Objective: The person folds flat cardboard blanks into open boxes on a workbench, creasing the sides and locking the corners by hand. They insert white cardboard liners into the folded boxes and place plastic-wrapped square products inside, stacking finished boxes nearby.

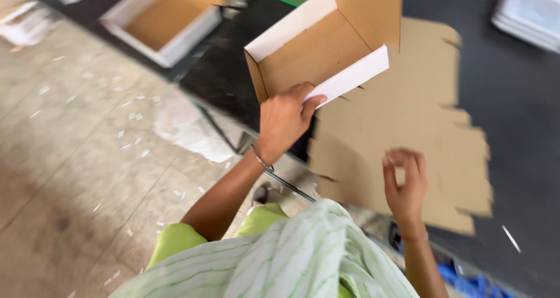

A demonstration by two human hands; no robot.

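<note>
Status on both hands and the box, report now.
Left hand gripping near wall of the half-folded carton, held up. Right hand curled, holding nothing, over the flat cardboard blank. Nothing in the way.

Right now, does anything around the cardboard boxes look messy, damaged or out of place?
Yes. Small white paper scraps are strewn over the tan floor left of the dark work table, and a crumpled whitish sheet lies by its edge. The folded box in the left hand and the flat cardboard blank look undamaged.
</note>
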